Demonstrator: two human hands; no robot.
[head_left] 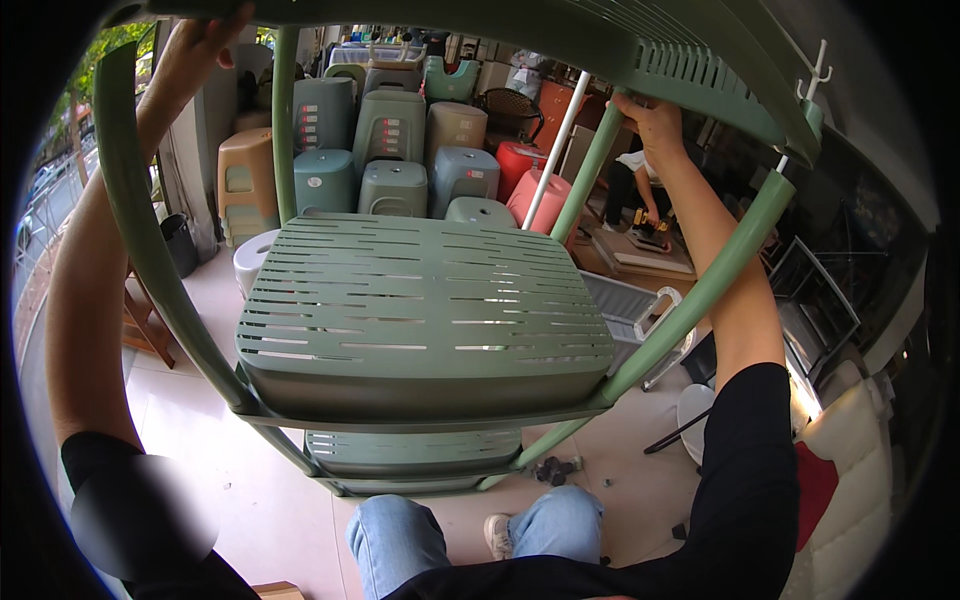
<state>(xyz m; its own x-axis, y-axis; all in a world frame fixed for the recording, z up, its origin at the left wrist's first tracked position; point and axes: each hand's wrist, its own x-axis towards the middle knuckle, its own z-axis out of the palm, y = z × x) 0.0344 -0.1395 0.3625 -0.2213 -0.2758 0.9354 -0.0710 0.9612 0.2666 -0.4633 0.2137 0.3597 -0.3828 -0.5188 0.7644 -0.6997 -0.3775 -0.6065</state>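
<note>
A green plastic shelf rack (420,290) with slotted tiers stands right in front of my knees. Its top shelf (690,75) spans the upper edge of the picture, above four-sided green posts' upper ends. Raised at the far upper left, my left hand (205,40) has its fingers bent against the underside and edge of that top shelf; part of it is cut off. My right hand (655,125) reaches up at the back right, closed where a green post (590,170) meets the top shelf. A lower tier (410,450) shows beneath the middle one.
Stacked plastic stools (390,125) fill the space behind the rack, with a tan stack (248,180) at left. A white pole (560,140) rises behind. At right, another person's hand (655,218) is at a yellow power drill (650,222). A cream chair (850,460) stands nearer.
</note>
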